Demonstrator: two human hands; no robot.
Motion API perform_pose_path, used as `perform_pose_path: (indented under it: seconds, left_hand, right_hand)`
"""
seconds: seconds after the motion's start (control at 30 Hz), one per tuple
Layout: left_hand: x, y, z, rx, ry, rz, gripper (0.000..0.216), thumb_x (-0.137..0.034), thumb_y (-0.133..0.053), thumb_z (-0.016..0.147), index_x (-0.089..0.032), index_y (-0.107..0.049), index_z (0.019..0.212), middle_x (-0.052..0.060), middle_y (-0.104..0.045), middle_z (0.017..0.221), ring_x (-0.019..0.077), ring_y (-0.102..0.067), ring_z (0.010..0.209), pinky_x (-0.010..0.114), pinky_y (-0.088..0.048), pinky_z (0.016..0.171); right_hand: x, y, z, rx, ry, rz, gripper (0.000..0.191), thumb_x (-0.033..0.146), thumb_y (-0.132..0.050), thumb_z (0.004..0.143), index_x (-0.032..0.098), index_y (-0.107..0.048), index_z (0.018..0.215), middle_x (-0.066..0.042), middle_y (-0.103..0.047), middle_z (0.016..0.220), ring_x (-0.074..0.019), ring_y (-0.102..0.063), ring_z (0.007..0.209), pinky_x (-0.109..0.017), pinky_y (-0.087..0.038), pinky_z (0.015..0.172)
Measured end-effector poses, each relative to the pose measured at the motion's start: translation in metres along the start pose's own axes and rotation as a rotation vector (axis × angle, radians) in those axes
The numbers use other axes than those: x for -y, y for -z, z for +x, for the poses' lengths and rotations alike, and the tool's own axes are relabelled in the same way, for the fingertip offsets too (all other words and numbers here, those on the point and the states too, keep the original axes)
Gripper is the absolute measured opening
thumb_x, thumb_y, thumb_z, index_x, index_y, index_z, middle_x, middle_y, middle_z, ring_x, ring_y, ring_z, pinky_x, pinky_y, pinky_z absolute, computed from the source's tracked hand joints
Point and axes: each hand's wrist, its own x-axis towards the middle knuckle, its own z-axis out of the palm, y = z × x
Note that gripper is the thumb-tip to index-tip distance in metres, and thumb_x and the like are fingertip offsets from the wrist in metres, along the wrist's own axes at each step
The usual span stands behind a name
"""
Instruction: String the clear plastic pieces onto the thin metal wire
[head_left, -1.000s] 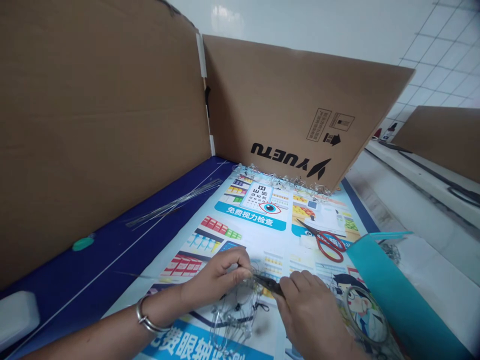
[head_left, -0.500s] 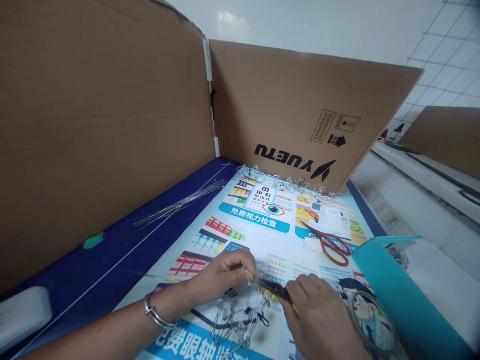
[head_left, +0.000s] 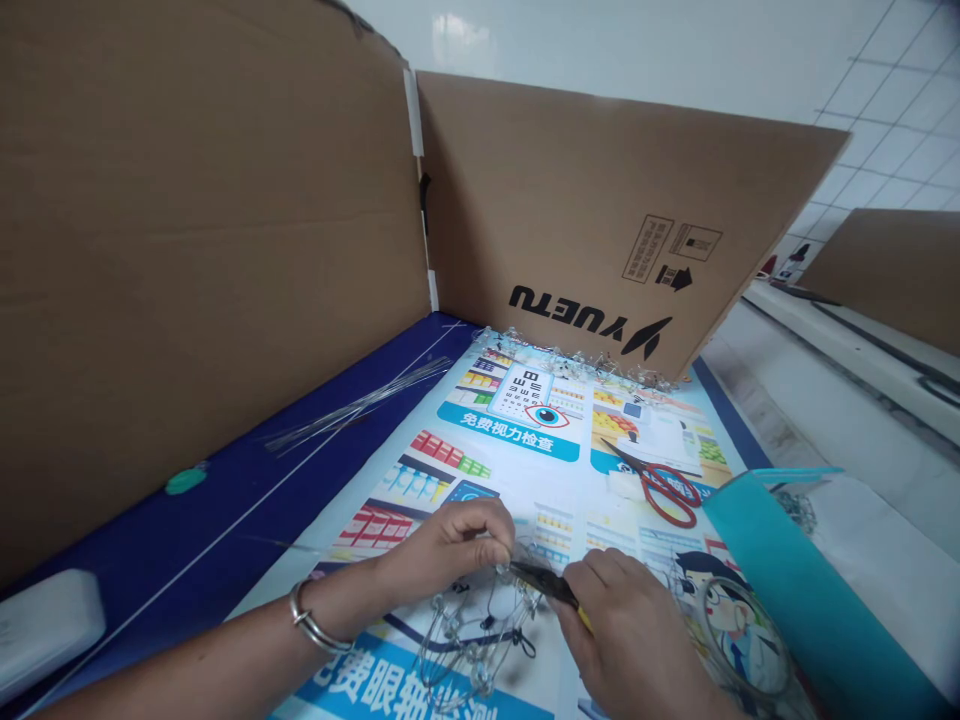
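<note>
My left hand [head_left: 466, 535], with a silver bangle [head_left: 311, 622] at the wrist, is closed in a pinch on a thin wire with small clear beads. My right hand [head_left: 626, 615] grips a pair of pliers [head_left: 546, 580] with dark jaws and a yellow handle. The jaw tips are at the wire just beside my left fingertips; whether they clamp it cannot be made out. Below both hands hangs or lies a tangle of beaded wire [head_left: 469, 655], with clear beads and small black loops in it.
Red-handled scissors [head_left: 667, 492] lie on the printed poster [head_left: 517, 480]. A teal box [head_left: 795, 570] and a clear ring [head_left: 709, 640] are at right. Loose wires [head_left: 360, 405] lie on the blue surface. Beaded pieces [head_left: 585, 366] line the cardboard wall [head_left: 570, 200]. A white case [head_left: 49, 632] sits left.
The pliers and my right hand have shifted slightly left, bringing the jaw tips closer to my left fingertips. The wire tangle has moved a little. My left hand stays almost still.
</note>
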Motion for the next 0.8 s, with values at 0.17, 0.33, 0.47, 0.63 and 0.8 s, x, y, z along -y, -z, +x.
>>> perform_pose_path:
  seconds: [0.17, 0.33, 0.47, 0.63, 0.8]
  left_hand:
    - [0.0, -0.002, -0.001, -0.028, -0.007, 0.031, 0.016, -0.027, -0.058, 0.083, -0.014, -0.061, 0.074, 0.002, -0.056, 0.072, 0.012, -0.052, 0.068, 0.025, -0.042, 0.066]
    - [0.0, -0.002, -0.002, -0.033, -0.001, 0.05, 0.015, -0.026, -0.057, 0.083, -0.015, -0.06, 0.074, 0.001, -0.055, 0.072, 0.0116, -0.051, 0.068, 0.024, -0.041, 0.066]
    - [0.0, -0.001, -0.003, -0.005, -0.009, 0.049, 0.016, -0.027, -0.057, 0.083, -0.014, -0.059, 0.073, 0.001, -0.055, 0.071, 0.0118, -0.051, 0.068, 0.024, -0.041, 0.064]
    - [-0.003, 0.001, -0.001, -0.027, -0.001, 0.077, 0.016, -0.026, -0.056, 0.083, -0.014, -0.059, 0.073, 0.001, -0.054, 0.071, 0.0119, -0.051, 0.067, 0.024, -0.041, 0.064]
    - [-0.009, 0.005, 0.002, -0.235, 0.0, 0.227, 0.016, -0.023, -0.057, 0.082, -0.014, -0.059, 0.069, 0.001, -0.053, 0.073, 0.0133, -0.051, 0.073, 0.026, -0.04, 0.071]
  right_hand:
    - [0.0, -0.002, 0.002, -0.016, 0.013, 0.007, 0.004, 0.018, -0.054, 0.078, 0.022, -0.055, 0.076, -0.003, -0.057, 0.075, -0.0206, -0.047, 0.073, -0.03, -0.028, 0.065]
    - [-0.001, -0.001, 0.004, 0.006, 0.002, 0.054, 0.005, 0.016, -0.053, 0.077, 0.021, -0.055, 0.075, -0.002, -0.057, 0.075, -0.0196, -0.048, 0.073, -0.029, -0.028, 0.065]
    - [-0.001, 0.001, 0.004, 0.045, 0.004, 0.086, 0.005, 0.018, -0.054, 0.078, 0.021, -0.054, 0.075, -0.001, -0.058, 0.074, -0.0184, -0.048, 0.072, -0.028, -0.027, 0.062]
    - [-0.004, 0.001, 0.008, 0.064, -0.016, 0.063, 0.006, 0.02, -0.053, 0.08, 0.02, -0.054, 0.074, -0.002, -0.057, 0.074, -0.0177, -0.049, 0.071, -0.027, -0.028, 0.061]
    - [-0.028, -0.005, 0.018, 0.01, -0.098, -0.003, 0.016, 0.03, -0.047, 0.086, 0.019, -0.055, 0.079, -0.004, -0.057, 0.078, -0.0185, -0.051, 0.076, -0.027, -0.033, 0.066]
